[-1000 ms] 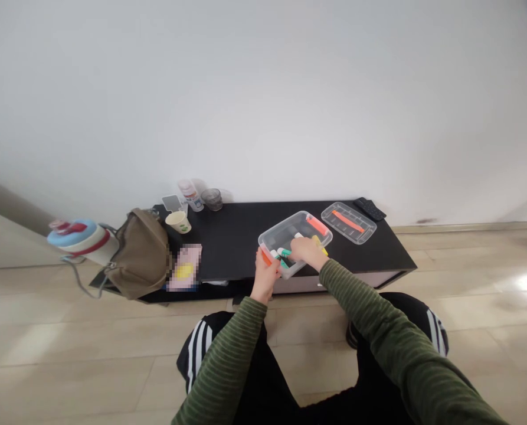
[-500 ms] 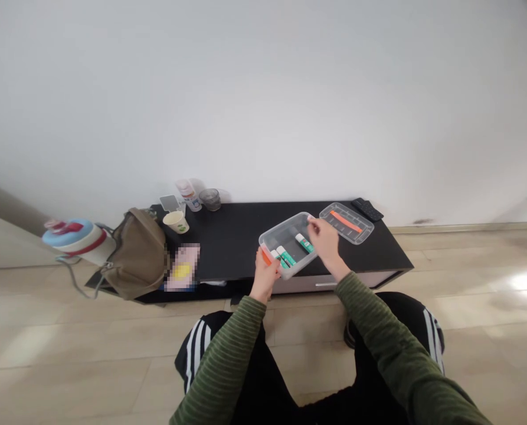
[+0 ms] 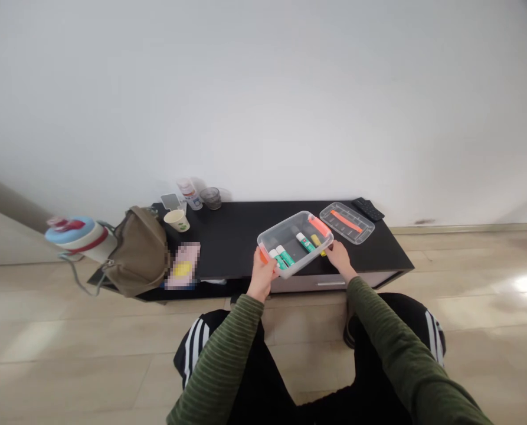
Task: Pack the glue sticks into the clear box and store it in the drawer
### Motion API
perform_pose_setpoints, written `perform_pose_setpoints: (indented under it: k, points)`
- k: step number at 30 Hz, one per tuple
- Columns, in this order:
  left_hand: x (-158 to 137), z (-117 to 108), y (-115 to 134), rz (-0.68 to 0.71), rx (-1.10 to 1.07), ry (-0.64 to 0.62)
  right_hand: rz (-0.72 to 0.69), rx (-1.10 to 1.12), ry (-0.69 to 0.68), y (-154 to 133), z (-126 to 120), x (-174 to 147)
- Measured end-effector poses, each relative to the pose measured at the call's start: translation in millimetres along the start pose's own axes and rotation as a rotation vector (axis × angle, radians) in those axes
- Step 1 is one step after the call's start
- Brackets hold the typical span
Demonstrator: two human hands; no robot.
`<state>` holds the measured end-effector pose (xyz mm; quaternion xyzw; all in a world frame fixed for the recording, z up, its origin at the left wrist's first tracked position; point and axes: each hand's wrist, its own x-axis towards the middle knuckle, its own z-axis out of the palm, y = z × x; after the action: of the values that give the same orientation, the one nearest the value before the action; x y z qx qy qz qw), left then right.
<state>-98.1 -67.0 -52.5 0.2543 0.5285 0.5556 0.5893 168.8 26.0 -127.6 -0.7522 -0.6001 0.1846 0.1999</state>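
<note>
A clear plastic box [image 3: 269, 235] with orange end clips is tilted slightly above the black cabinet top. Gripping its left end is my left hand [image 3: 263, 273], closed with the thumb over the rim. My right hand [image 3: 339, 257] is closed on the near right corner, its fingertips partly hidden under the box. Inside lie several green-and-white glue sticks [image 3: 305, 242], two of them side by side at the left [image 3: 285, 255]. A yellow stick-shaped thing [image 3: 315, 240] lies at the right end, close to my right fingers; its kind is unclear. The clear lid [image 3: 347, 223] with an orange strip rests behind.
A black remote control [image 3: 367, 208] lies at the cabinet's [image 3: 241, 224] back right. A paper cup [image 3: 177, 221], a dark glass [image 3: 210, 198] and a spray-like bottle [image 3: 190, 195] stand at the left. Farther left are a brown bag [image 3: 141, 254] and a blue-topped bottle [image 3: 79, 236].
My right hand has moved from above the box's right end down to its near right corner. The yellow thing and the right orange clip now show. The left hand keeps its hold.
</note>
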Motion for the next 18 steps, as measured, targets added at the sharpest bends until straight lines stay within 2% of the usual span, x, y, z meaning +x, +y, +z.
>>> perform_pose_setpoints:
  k: [6, 14, 18]
  points:
    - [-0.8, -0.3, -0.5, -0.005, -0.006, 0.007, -0.053, -0.174, -0.038, -7.4, -0.3, 6.1]
    - [-0.8, 1.2, -0.5, 0.007, -0.022, 0.007, -0.158, -0.296, -0.037, -2.1, -1.4, 1.6]
    - [0.3, 1.8, -2.3, 0.012, -0.025, 0.014, -0.112, -0.201, 0.029, 7.4, -2.3, 0.3]
